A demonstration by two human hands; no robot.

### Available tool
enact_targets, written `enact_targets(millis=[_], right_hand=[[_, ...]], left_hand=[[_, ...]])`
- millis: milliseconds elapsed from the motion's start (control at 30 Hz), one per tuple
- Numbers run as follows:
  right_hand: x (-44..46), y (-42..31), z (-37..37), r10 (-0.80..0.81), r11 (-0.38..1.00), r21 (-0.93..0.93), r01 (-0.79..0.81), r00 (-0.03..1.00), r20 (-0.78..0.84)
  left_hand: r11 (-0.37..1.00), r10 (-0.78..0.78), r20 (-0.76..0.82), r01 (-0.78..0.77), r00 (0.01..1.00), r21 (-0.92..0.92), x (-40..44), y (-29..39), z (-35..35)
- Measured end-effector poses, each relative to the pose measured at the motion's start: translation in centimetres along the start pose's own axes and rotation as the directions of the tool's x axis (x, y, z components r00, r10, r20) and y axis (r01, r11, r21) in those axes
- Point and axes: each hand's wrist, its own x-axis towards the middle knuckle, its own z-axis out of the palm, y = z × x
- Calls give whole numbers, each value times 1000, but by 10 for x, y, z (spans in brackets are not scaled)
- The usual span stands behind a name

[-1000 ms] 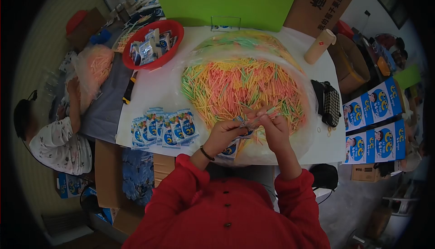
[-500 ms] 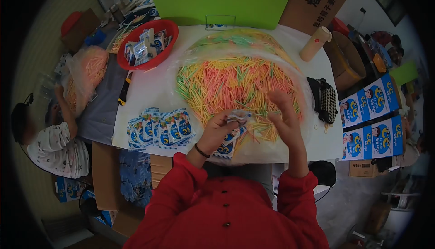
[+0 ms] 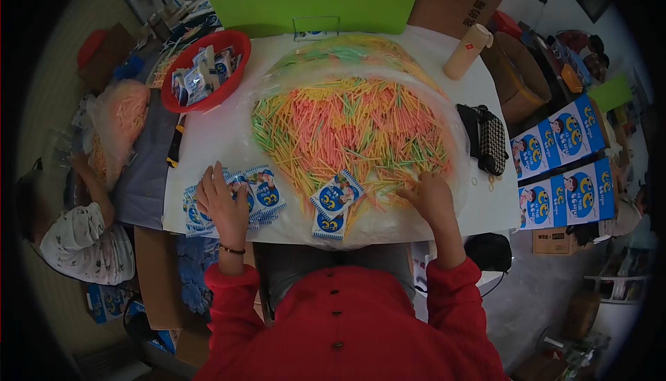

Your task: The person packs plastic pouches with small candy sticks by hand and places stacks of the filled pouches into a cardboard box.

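Observation:
My left hand (image 3: 223,202) rests on the pile of blue and white printed packets (image 3: 262,190) at the table's front left, fingers spread. My right hand (image 3: 429,197) is at the lower right edge of the pastel sticks (image 3: 347,128), its fingers curled down among them; whether it pinches a stick is too small to tell. The pink, yellow and green sticks lie in a large clear plastic bag (image 3: 454,134). Between my hands, one packet (image 3: 337,193) lies at the front of the sticks, overlapping another packet (image 3: 328,225) below it.
A red bowl (image 3: 243,69) of packets stands back left, with a cutter (image 3: 175,146) below it. A beige bottle (image 3: 467,52) and a black pouch (image 3: 482,138) are on the right. A co-worker (image 3: 87,242) sits at left. Printed boxes (image 3: 565,193) are stacked at right.
My left hand has let go of the packet and moved left onto the packet pile. My right hand has lowered to the sticks, its fingers now curled. The whole view has shifted.

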Motion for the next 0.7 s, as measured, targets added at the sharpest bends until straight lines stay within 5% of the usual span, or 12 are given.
enact_targets(millis=[67,200,400,600,700], right_hand=[[-1,-10,10,-21,982,-185,35,997,78],[5,-14,26,-80,967,-234,97,994,78],[9,-8,34,-223,945,-243,221,975,21],[15,11,20,-285,958,-11,287,956,75],[13,10,19,-193,977,101,187,980,50]], left_hand=[[994,96,-50,-99,994,-46,4,22,-3],[880,300,193,-193,934,-433,0,78,13],[877,384,404,-192,830,-441,-16,115,53],[821,295,533,75,793,-566,-3,99,72],[764,244,524,171,816,-622,-2,94,73]])
